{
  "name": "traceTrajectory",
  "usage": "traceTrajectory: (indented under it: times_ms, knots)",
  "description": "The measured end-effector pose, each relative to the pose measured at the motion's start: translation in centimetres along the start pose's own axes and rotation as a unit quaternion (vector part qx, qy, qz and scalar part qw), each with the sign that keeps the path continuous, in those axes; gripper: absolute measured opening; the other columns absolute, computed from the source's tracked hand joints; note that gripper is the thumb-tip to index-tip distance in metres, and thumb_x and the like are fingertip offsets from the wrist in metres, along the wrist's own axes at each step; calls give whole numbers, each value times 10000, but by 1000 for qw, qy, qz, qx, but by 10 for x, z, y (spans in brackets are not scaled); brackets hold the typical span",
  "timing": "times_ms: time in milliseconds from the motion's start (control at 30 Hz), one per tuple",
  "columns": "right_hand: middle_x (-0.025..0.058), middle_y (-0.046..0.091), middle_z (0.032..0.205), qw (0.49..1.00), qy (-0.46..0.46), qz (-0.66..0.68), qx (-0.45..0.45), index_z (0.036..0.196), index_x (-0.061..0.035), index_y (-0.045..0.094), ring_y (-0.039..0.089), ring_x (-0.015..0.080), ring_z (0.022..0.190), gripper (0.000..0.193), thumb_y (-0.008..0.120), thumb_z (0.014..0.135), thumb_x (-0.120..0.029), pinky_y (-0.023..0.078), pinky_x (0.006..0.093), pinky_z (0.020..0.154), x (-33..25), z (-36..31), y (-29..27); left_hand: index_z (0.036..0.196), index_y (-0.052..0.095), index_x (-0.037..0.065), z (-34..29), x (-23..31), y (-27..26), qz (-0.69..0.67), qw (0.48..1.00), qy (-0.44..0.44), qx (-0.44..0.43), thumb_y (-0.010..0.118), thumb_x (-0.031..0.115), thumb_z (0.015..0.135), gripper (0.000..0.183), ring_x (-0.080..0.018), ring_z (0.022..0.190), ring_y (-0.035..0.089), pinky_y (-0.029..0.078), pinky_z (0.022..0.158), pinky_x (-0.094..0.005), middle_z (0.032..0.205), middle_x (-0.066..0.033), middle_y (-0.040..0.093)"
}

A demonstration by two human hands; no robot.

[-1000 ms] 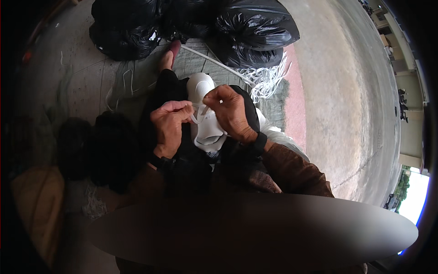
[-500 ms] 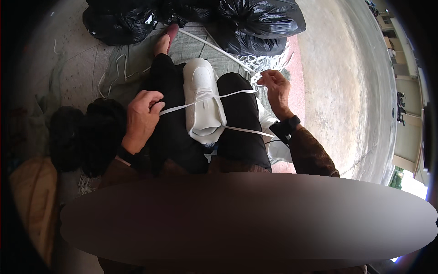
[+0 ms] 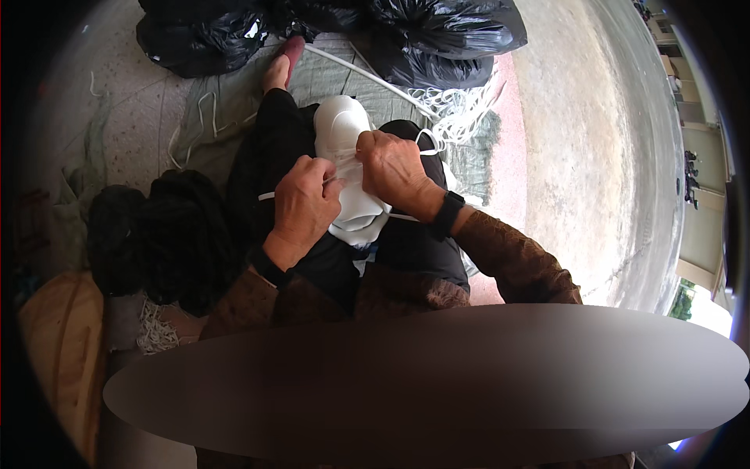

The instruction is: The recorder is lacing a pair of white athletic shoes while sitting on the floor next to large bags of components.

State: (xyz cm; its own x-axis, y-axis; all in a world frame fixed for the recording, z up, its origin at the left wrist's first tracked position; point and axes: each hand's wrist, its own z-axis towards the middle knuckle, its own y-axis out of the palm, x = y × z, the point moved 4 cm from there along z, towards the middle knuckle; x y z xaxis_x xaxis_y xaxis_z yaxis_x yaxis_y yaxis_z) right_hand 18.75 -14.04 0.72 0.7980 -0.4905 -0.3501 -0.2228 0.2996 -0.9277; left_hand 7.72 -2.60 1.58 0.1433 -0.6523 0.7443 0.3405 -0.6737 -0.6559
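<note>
White shoe (image 3: pixel 341 117) sits in the person's lap, wedged between the black-trousered legs (image 3: pixel 275 144), toe pointing away, heel opening toward the body. Both hands are on the lacing area. Left hand (image 3: pixel 307 199): thumb and forefinger pinched, looks like they've got the white lace (image 3: pixel 266 195), whose tail pokes out past the knuckles over the left leg. Right hand (image 3: pixel 397 172): fingers curled down at the front of the shoe, tips hidden, so can't tell if it grips lace or just presses. A loop of lace stands off beyond the right knuckles, and another strand runs from near the collar across the right leg. Progress, my read: partway. Lace is on the shoe, but loose lengths hang both sides and I see no finished bow; hands cover the eyelets, so can't count what's threaded. Heap of white laces (image 3: pixel 466 121) lies near, by the black bags (image 3: pixel 449 31).
</note>
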Motion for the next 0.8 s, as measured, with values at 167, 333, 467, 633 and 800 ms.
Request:
traceTrajectory:
  times_ms: [167,333,467,633,800]
  knots:
    - [212,656,660,830,313,330,-323,639,28,616,674,375,669,291,688,790,-210,528,419,620,38,12,5,774,617,21,0,-1,-6,56,996,56,42,735,96,784,140,-284,650,611,482,591,-397,730,-108,584]
    - [155,636,645,977,172,82,-100,774,-14,632,673,326,639,178,733,792,-159,517,401,594,40,-1,0,700,582,15,7,-13,-32,25,996,68,47,719,112,809,200,-273,596,571,432,541,-374,664,-105,550]
    - [191,677,772,954,227,168,-99,952,-16,557,678,380,760,250,703,852,-193,511,468,646,21,-32,-22,688,570,2,0,-9,-37,-20,1000,7,-14,711,126,847,246,-241,545,496,378,515,-338,631,-116,525]
    - [194,644,741,945,228,232,-32,1021,-26,500,659,404,729,173,611,910,-101,507,469,627,39,-67,-29,645,544,17,7,-41,-59,-126,968,-180,-118,692,217,891,350,-140,478,424,291,474,-300,551,-16,493]
    - [191,643,820,946,173,273,-16,929,-16,536,646,411,799,118,635,870,-38,513,462,687,38,-63,-31,704,341,109,-17,-218,-265,-757,592,-270,53,366,189,1071,377,-119,579,258,251,567,-307,651,14,247]
